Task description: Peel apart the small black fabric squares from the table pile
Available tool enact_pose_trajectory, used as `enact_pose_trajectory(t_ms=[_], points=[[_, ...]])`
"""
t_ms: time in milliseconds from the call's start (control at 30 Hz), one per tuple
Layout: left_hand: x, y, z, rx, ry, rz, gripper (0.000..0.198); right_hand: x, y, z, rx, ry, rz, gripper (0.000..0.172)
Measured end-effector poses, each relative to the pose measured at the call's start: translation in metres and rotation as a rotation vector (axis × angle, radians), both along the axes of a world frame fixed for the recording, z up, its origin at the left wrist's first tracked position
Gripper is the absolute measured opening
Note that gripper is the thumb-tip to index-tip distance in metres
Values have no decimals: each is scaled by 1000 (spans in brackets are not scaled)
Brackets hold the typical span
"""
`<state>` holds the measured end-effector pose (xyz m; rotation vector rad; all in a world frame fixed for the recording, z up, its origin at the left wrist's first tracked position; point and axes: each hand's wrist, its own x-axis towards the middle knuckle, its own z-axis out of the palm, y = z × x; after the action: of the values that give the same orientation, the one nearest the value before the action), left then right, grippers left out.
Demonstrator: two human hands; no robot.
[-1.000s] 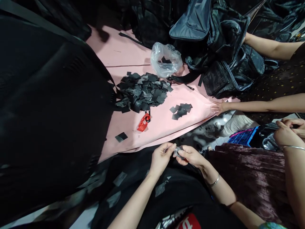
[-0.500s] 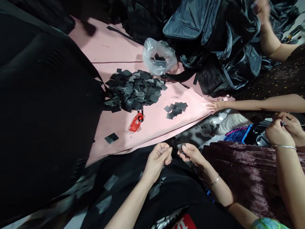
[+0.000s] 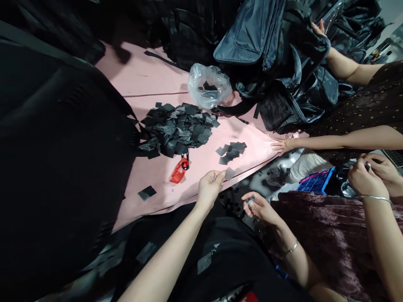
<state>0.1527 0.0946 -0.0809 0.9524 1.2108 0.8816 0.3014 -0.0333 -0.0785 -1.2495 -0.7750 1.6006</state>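
Between the thumb and fingers of my left hand is a thin grey square piece, held over the front edge of the pink sheet. My right hand is lower and to the right, in front of the table edge, its fingers curled round a small dark object that I cannot make out clearly. Just beyond my left hand lies a small group of dark squares. Farther left is a large heap of similar black and grey squares, with a red strip tied to a black ring beside it.
A clear plastic bag with dark pieces inside stands behind the heap. Black bags are piled at the back. A co-worker's hand rests on the sheet; another person's hands work at right. Loose squares lie on my lap.
My left hand has moved up and away from my right hand, carrying a grey square over the pink sheet. My right hand has shifted slightly right and down, without that square showing.
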Motion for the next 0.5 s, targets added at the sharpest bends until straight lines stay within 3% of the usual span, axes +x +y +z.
enact_pose_trajectory(t_ms=[167,267,400,433,500], points=[[19,49,-8,18,115,45,28,-6,-1,11,-58,102,-44,28],[11,55,-10,17,187,54,31,-10,4,4,-85,70,-111,32],[-9,20,-4,40,206,-36,41,-13,14,-16,-109,1,-180,48],[-14,6,-3,48,188,-112,43,-15,17,-19,-124,1,-156,50],[-23,-20,-4,56,84,-442,48,-21,22,-22,-150,31,-54,52]])
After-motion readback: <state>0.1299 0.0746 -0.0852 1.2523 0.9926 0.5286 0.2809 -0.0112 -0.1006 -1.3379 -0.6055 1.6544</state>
